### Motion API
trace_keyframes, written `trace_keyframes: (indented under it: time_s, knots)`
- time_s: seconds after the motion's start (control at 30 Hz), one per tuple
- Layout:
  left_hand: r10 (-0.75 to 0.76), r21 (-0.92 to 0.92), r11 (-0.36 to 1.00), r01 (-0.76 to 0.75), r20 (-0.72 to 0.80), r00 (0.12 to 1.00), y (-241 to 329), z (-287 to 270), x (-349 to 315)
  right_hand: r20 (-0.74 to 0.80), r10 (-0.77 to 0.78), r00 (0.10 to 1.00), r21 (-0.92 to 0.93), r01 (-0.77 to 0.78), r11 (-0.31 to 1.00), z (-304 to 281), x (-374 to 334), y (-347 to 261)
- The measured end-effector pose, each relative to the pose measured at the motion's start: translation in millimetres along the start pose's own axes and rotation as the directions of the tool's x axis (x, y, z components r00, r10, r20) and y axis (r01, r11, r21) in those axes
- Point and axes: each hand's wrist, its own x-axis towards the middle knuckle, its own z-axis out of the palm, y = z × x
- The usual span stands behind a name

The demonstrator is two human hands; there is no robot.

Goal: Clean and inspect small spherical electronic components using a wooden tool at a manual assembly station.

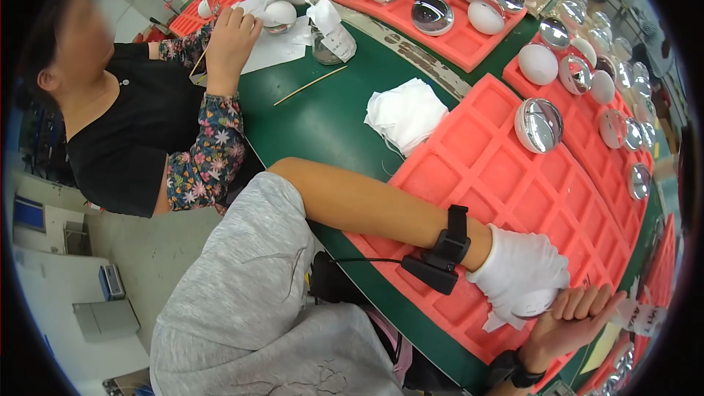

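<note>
The dome [534, 303] is in the left hand [522, 268], over the lower right part of the red tray [477, 169]; the white glove [513, 253] wraps around it, the gloved fingers grasping it from above and behind. The part that shows is a pale, rounded piece turned toward the lower edge of the view and the right hand [570, 323]; being round, it shows no clear long axis, and which way its flat face points cannot be told. The bare right hand sits just beside the dome, fingers curled toward the palm; whether they pinch anything thin, or touch the dome, I cannot tell. The left forearm crosses the tray from left to right, a black strap [449, 246] at its wrist. Farther up the same tray rests a lone clear dome [539, 125], and beyond it more trays carry clear and white domes [538, 64]. A folded white cloth [407, 114] lies on the green table [337, 125] beside the tray. Near the bottle [334, 35], a thin stick [309, 86] lies slantwise, its long axis running from lower left to upper right. At the upper left, a co-worker [121, 114] in flowered sleeves holds a white dome [280, 16].
</note>
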Motion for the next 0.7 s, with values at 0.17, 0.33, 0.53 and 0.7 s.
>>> trace_keyframes:
  time_s: [0.17,0.33,0.53,0.7]
  knots:
    - [-0.006,-0.058,0.998,0.006,-0.003,1.0,2.4,0.0,1.1,0.3,0.055,0.952,0.026,-0.066,0.997,-9.3,2.4,-3.4]
    - [-0.066,-0.133,0.988,0.079,0.1,0.993,2.7,-4.9,3.2,0.201,-0.002,0.98,-0.036,0.009,0.999,-3.1,-4.8,-1.0]
    - [-0.027,-0.062,0.998,0.03,0.039,0.999,5.5,-10.4,2.3,0.309,0.04,0.95,-0.098,-0.01,0.995,-9.6,-12.4,-2.2]
    - [-0.012,-0.026,1.0,0.011,-0.026,1.0,3.0,-0.6,2.8,0.244,0.051,0.969,0.07,-0.07,0.995,-21.8,-5.2,-1.1]
